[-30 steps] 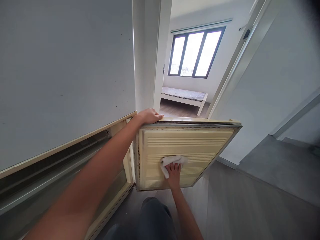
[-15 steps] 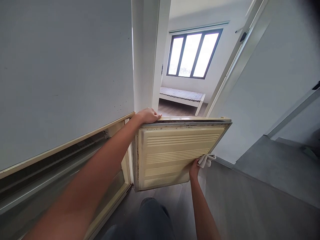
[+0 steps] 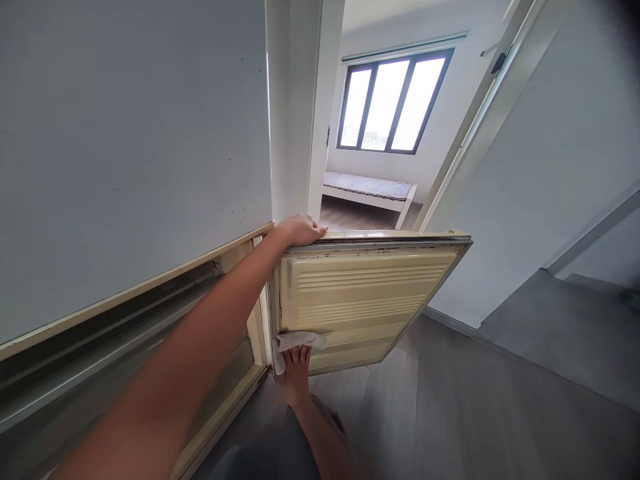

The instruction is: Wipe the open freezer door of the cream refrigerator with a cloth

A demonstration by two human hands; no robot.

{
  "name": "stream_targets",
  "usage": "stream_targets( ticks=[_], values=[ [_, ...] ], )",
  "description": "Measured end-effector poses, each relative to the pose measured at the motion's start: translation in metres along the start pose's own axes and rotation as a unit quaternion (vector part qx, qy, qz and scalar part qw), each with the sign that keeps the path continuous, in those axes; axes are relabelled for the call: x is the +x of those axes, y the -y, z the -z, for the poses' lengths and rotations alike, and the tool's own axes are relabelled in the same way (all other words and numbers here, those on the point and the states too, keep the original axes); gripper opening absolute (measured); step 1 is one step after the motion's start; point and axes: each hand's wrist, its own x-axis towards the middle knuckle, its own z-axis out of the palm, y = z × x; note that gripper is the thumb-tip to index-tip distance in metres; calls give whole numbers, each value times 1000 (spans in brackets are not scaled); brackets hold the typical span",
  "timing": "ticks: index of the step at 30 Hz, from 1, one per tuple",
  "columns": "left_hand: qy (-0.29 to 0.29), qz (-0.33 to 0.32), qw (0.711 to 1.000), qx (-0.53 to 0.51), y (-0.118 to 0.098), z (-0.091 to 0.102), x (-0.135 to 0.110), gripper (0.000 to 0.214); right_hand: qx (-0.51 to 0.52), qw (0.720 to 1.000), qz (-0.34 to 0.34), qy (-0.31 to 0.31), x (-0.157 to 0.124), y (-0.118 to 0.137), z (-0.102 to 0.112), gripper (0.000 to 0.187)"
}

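A yellowed, ribbed fridge door (image 3: 365,300) stands swung open in front of me, its inner side facing me. My left hand (image 3: 300,230) is closed over the door's top edge near the hinge corner. My right hand (image 3: 299,363) presses a white cloth (image 3: 295,343) flat against the door's lower left corner, fingers laid over the cloth. Dark grime lines the door's seal along the top and left edges.
The fridge's grey cabinet (image 3: 125,147) fills the left side, with its open compartment (image 3: 150,347) below. A doorway ahead opens onto a room with a window (image 3: 393,100) and a low bed frame (image 3: 370,190). A white wall (image 3: 550,153) stands to the right above grey flooring (image 3: 475,400).
My right hand has carried the cloth from the door's middle out to its right edge, then back across to the lower left corner. My left hand has stayed on the top edge.
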Motion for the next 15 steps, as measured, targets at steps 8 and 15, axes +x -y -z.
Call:
stream_targets(
  ticks=[8,15],
  values=[
    [8,9,1000,-11,-3,2,-3,50,-40,997,-22,70,-2,-5,29,54],
    [7,2,1000,-11,-2,1,-2,50,77,973,-172,-130,8,-101,63,50]
  ],
)
